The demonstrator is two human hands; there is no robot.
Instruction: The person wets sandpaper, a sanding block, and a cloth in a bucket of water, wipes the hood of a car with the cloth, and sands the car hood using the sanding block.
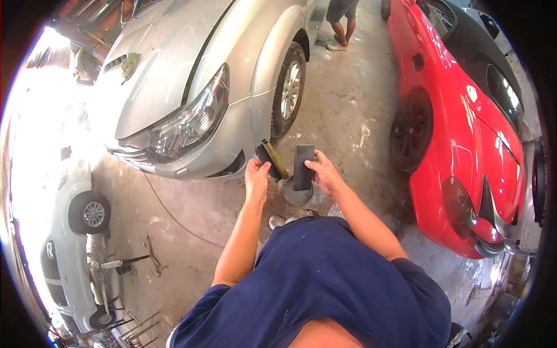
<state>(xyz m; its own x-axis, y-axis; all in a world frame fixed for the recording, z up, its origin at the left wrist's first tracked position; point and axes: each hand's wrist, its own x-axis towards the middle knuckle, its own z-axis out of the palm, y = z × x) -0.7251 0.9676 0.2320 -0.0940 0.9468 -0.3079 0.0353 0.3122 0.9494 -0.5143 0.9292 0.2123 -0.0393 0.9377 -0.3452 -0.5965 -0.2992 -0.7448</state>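
Observation:
My left hand is closed on a narrow block, black on one side and yellowish along the other, that looks like a sanding block. In my right hand is a dark flat rectangular piece, pinched at its right edge with the thumb on its face. I cannot make out whether it is sandpaper. Both things are held up side by side, a small gap apart. Below them on the floor stands a round grey bucket, partly hidden by the dark piece.
A silver car stands ahead to the left, its headlight and front wheel near. At right is a red car. A person's legs show at the back. A thin hose crosses the concrete floor.

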